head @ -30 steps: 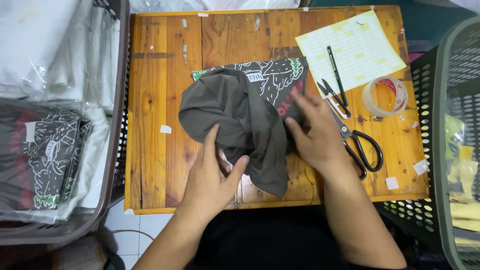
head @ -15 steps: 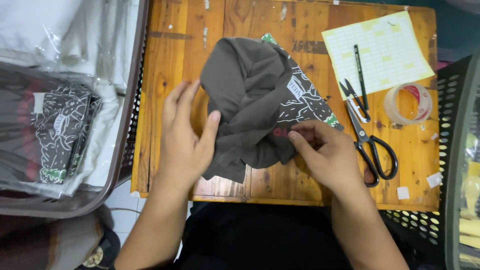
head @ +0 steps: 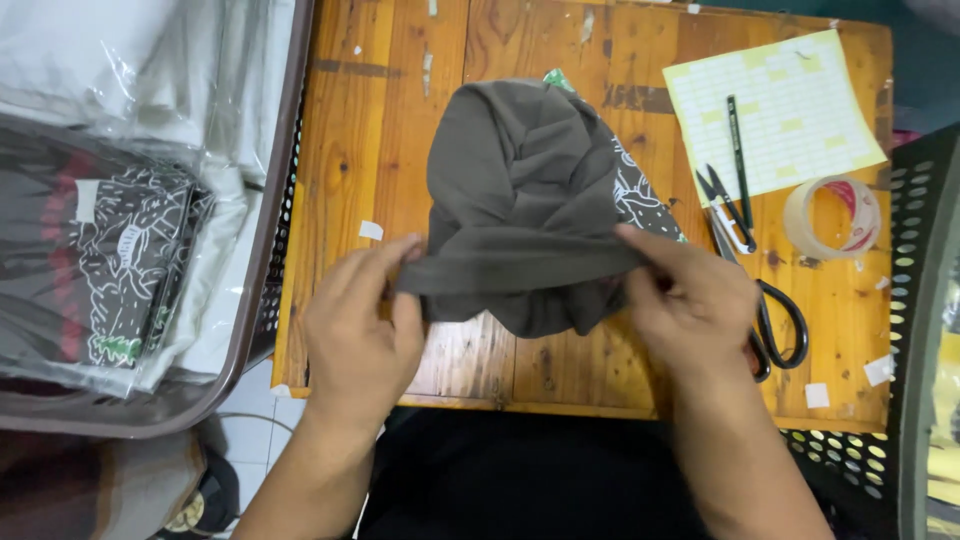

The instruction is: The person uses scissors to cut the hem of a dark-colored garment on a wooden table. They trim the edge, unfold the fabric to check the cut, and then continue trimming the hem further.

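A dark grey garment [head: 520, 190] with a white printed pattern lies bunched in the middle of a small wooden table [head: 370, 150]. My left hand [head: 362, 325] pinches the garment's near edge at its left end. My right hand [head: 690, 305] pinches the same edge at its right end, so the edge is pulled taut between both hands. The printed side shows only along the garment's right border.
Black scissors [head: 780, 325], small snips [head: 728, 205], a black pen [head: 738, 145], a yellow-and-white sheet [head: 790, 90] and a tape roll [head: 832, 215] lie at the right. A basket [head: 250, 330] with bagged folded garments stands left; a dark perforated basket [head: 925, 330] stands right.
Both hands moved from resting on the bunched garment to gripping its near edge at either end. The garment has shifted toward the table's middle, and the edge is now stretched between them.
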